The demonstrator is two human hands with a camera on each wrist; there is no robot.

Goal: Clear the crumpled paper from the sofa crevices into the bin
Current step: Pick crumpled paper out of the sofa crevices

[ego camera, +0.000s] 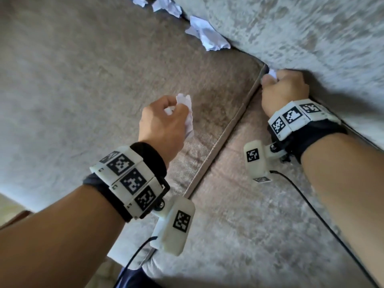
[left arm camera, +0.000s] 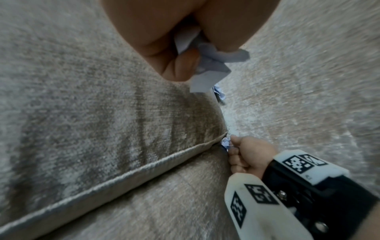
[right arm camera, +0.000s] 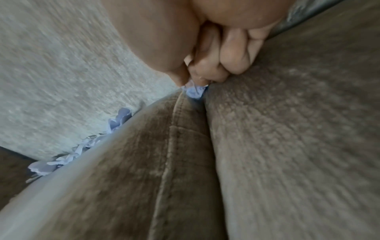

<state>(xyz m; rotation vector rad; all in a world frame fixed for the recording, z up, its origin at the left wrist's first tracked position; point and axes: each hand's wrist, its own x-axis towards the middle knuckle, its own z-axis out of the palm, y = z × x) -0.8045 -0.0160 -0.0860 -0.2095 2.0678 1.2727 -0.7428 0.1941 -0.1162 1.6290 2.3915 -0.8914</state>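
A crumpled wad of white paper is gripped in the left hand, whose fingers are curled round it above the left seat cushion. In the left wrist view the same wad is seen sticking out below the fingers, clear of the fabric. A second, smaller scrap of paper is pinched by the right hand at the corner where the gap between the two seat cushions meets the back cushion. In the right wrist view this scrap is seen wedged in the crevice, with the fingertips closed on its upper edge and the remaining fingers folded against the right seat cushion. More crumpled paper is lodged farther along the crevice between the left seat cushion and the back cushion, with further pieces at the top edge of the head view. In the right wrist view these pieces are shown as a line along the same seam. A band with black-and-white markers is worn on the left wrist, and a matching band on the right.
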